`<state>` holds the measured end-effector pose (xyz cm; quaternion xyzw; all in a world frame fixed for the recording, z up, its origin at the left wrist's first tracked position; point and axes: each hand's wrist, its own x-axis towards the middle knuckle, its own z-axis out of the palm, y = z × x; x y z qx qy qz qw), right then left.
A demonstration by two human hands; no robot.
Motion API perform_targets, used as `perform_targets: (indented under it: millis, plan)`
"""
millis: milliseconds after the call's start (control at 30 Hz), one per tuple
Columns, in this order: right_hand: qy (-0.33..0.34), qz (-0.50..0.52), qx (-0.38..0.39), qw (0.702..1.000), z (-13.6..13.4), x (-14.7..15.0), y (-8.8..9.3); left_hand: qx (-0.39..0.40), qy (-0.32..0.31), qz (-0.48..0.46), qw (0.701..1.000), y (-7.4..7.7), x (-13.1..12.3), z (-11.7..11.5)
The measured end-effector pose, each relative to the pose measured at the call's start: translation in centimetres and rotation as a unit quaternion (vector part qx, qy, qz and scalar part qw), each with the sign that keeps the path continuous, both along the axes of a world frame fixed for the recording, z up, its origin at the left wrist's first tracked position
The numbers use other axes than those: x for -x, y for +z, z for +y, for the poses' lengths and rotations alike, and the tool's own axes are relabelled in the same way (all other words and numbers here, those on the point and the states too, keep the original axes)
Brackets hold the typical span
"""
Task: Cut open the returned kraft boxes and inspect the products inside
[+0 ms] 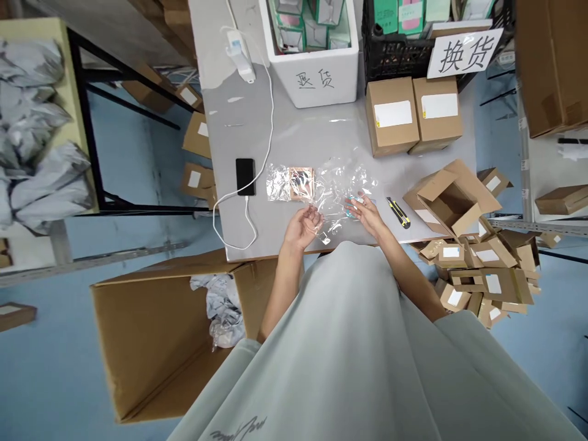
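Crumpled clear plastic packaging [331,184] lies on the grey table between my hands. My left hand [303,226] has its fingers curled at the near left edge of this plastic, pinching it. At the right side, my right hand [367,215] has its fingers and thumb closed on the plastic. A small light-blue piece [353,206] shows by my right fingertips; what it is I cannot make out. Just beyond my left hand rests a flat, copper-coloured packet [301,183] with shiny clear plastic around it. To the right of my right hand lies a yellow-and-black utility knife [398,212].
A phone [245,177] with a white cable lies left. At the back stand a white foam box [312,79], a black crate [390,61] and two cardboard boxes [392,116]. An opened box [452,196] sits right. A large carton [151,343] stands below the table's left edge.
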<state>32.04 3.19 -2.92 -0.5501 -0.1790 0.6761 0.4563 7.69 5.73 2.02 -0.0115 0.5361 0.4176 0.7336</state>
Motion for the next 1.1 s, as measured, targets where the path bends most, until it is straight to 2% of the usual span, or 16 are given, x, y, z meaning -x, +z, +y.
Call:
perform_targets:
  millis: [133, 267, 367, 500, 633, 667, 733, 800, 900, 1000, 1100]
  plan:
    - [-0.045, -0.148, -0.083, 0.985, -0.8, -2.4, 1.1, -0.022, -0.037, 0.068, 0.997, 0.5, -2.2, 0.6]
    - [-0.042, -0.301, -0.198, 0.932, -3.5, -5.2, 2.7, -0.161, -0.122, 0.152, 0.967, 1.9, -6.5, 0.7]
    - [-0.018, -0.368, -0.259, 0.893, -6.1, -6.9, 4.4, -0.299, -0.211, 0.179, 0.913, 3.2, -11.1, 0.4]
    - [0.003, -0.399, -0.272, 0.876, -9.0, -9.2, 6.9, -0.407, -0.293, 0.163, 0.85, 5.2, -17.7, 0.2]
    - [-0.081, -0.447, -0.224, 0.863, -10.8, -12.8, 9.2, -0.44, -0.372, 0.101, 0.811, 7.8, -23.5, 0.1]
    - [-0.106, -0.461, -0.211, 0.855, -11.2, -14.0, 9.7, -0.458, -0.397, 0.09, 0.79, 8.3, -24.8, 0.0]
    - [-0.152, -0.484, -0.185, 0.842, -11.8, -16.4, 10.4, -0.51, -0.452, 0.083, 0.727, 8.8, -27.4, 0.0]
    - [-0.19, -0.497, -0.143, 0.834, -12.2, -18.9, 10.6, -0.56, -0.504, 0.093, 0.651, 8.4, -29.9, 0.1]
    - [-0.207, -0.498, -0.065, 0.84, -12.3, -22.4, 9.7, -0.591, -0.56, 0.127, 0.566, 5.8, -33.7, 0.6]
    - [-0.145, -0.498, -0.015, 0.855, -11.3, -25.0, 7.6, -0.57, -0.61, 0.186, 0.519, 2.2, -36.5, 1.2]
    - [-0.055, -0.52, 0.041, 0.851, -9.5, -26.1, 5.4, -0.514, -0.655, 0.246, 0.497, -0.3, -37.6, 1.3]
